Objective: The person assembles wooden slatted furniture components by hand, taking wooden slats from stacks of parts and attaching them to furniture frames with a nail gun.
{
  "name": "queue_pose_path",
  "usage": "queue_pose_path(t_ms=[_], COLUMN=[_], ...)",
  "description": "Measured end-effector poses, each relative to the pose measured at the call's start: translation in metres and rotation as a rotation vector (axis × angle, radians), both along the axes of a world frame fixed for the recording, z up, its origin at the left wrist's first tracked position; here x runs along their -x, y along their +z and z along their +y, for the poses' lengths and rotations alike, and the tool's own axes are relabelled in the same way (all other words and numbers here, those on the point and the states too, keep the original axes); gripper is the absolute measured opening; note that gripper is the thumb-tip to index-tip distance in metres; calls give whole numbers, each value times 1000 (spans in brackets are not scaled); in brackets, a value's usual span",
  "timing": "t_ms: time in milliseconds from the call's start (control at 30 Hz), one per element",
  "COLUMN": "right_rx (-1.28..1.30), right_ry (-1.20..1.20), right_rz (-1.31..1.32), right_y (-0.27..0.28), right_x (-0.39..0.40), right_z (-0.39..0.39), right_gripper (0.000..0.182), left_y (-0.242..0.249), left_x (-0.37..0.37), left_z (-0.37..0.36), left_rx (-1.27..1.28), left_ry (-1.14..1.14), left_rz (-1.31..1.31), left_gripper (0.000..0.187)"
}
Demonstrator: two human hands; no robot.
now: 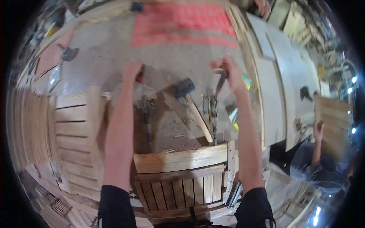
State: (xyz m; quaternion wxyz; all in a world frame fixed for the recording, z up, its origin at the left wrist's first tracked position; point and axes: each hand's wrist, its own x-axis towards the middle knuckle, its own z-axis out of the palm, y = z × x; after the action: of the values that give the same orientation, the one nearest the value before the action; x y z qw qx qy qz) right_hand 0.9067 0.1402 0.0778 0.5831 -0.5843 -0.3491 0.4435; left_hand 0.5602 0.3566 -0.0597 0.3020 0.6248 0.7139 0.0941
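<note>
My left hand [132, 71] is closed around a dark handle with a red part [142, 76], mostly hidden by the fingers. In my right hand [231, 75] is a slim dark handle [221, 81], its lower end reaching toward a metal bar [214, 114]. Motion blurs both hands. Another dark metal bar [146, 117] lies below my left hand. Between the bars rests a mallet with a black head [183, 87] and a wooden shaft [199, 118]. A slatted wooden panel [180, 162] stands at the bench edge nearest me.
Stacked slatted wooden panels [72, 133] line the left side. A red sheet [186, 24] covers the far bench [102, 41]. Pale boards [272, 79] lie along the right. Farther right, a seated person [319, 163] holds a wooden panel [330, 121]. Another person's hand [263, 7] shows at the top.
</note>
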Motion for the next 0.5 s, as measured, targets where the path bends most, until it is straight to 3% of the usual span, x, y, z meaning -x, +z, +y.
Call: queue_pose_path(t_ms=[33, 100, 133, 200, 267, 333, 400, 433, 500], right_rx=[-106, -324, -468, -306, -178, -113, 21, 89, 186], right_ry=[13, -164, -228, -299, -243, 4, 120, 183, 79], right_rz=[-62, 23, 36, 41, -63, -282, -100, -7, -104], right_y=[-19, -55, -60, -54, -39, -19, -8, -4, 6], right_x=[20, 54, 63, 69, 59, 41, 32, 33, 49], right_z=[-20, -108, -125, -127, -133, -125, -119, -116, -109], right_gripper=[34, 36, 38, 39, 46, 61, 71, 77, 83], left_y=[-33, -45, -52, -38, 11, 74, 132, 135, 128], left_x=[-8, -30, -32, -25, -37, -3, 7, 14, 9], left_z=[17, 21, 32, 47, 13, -16, -100, -140, -198], left_rx=[-174, -142, -123, 147, 145, 408, 473, 343, 20], left_ry=[-65, -79, -164, -113, 222, -128, -455, -382, -209], left_rz=[14, -138, -42, -382, -815, -1130, -1351, -1268, -1033], left_gripper=[66, 61, 51, 40, 32, 34, 34, 33, 31])
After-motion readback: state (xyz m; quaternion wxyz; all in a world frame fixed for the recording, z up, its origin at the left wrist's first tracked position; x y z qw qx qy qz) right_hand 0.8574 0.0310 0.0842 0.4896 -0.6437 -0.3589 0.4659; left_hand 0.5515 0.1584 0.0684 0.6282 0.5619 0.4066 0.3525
